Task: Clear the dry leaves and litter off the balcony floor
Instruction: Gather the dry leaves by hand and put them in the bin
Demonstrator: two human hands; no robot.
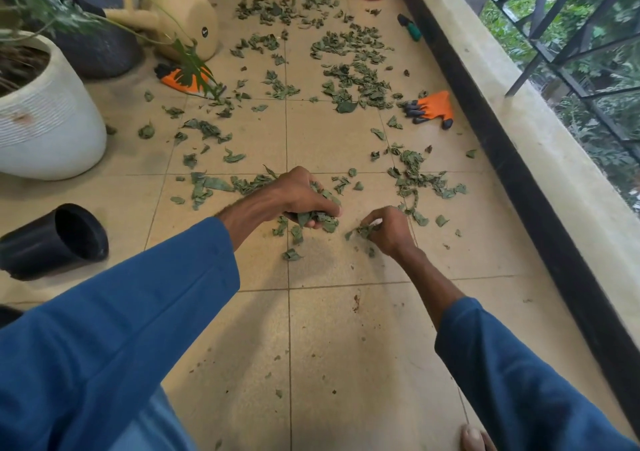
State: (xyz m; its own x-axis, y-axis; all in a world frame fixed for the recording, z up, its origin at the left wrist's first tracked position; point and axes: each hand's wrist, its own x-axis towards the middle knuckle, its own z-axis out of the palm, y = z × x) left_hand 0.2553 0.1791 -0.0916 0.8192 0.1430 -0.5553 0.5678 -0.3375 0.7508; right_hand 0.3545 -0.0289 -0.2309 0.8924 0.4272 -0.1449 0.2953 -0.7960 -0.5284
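Tiled balcony floor (329,329): dry leaves (349,66), grey-green, curled, torn, strewn across far tiles. Left hand (304,197) clutches a fistful; right hand (388,230) pinches a few just above floor.

Ahead of our fingers (330,208), leaves (349,79) lie scattered on the floor (346,329). A glove (433,107) lies ahead to their right, the watering can (187,17) far ahead left, and a tipped pot (55,239) left of them.

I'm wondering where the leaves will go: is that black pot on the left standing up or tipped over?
Tipped over. The black pot lies on its side on the floor, its round mouth facing right.
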